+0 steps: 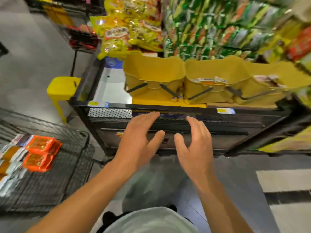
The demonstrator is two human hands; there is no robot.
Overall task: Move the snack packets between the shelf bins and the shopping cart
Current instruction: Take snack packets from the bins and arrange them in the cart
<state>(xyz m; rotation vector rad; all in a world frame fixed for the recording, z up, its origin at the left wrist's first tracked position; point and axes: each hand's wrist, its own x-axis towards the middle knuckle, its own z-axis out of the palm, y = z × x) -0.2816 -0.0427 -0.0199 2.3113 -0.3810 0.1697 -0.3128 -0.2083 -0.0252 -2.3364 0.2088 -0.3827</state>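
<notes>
Hands, left [138, 142] and right [196, 145], hover empty below yellow bins [154, 73].

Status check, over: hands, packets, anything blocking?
Left hand and right hand open, empty, before shelf. Orange packets in cart; more in yellow bins. Nothing blocking.

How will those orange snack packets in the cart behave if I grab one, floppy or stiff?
The orange snack packets look like thin glossy film, so probably light and fairly floppy, and maybe a bit slippery. They lie flat in a loose pile on the shopping cart mesh, so unlikely to roll. Both the left hand and right hand are empty.
</notes>
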